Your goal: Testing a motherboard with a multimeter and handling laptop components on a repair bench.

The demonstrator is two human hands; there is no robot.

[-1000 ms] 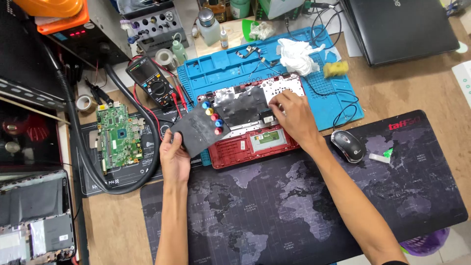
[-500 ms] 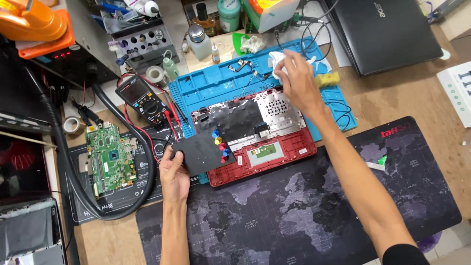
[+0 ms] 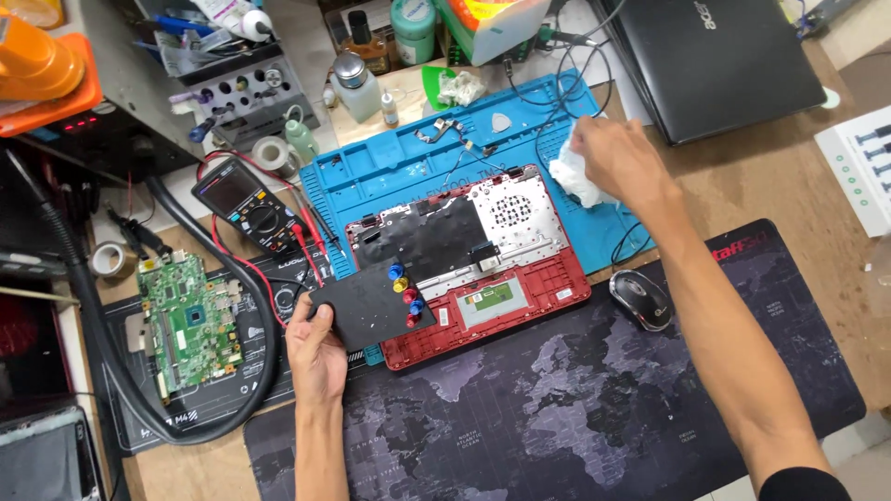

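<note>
Gripping black panel [image 3: 371,304] at its left edge, left hand [image 3: 316,348] fingers curled, over red laptop shell [image 3: 483,278] front-left corner. Right hand [image 3: 617,158] closed on white tissue [image 3: 574,178], blue mat [image 3: 445,158] right edge.

Tissue [image 3: 574,176]: soft white paper, crumpled.
Flat panel [image 3: 367,306]: matt black plastic.
Laptop shell [image 3: 548,283]: glossy red plastic, silvery perforated metal inside.
Work mat [image 3: 390,167]: smooth blue rubber.
Table [image 3: 789,139]: bare wood.
Desk pad [image 3: 575,417]: dark printed cloth.
</note>
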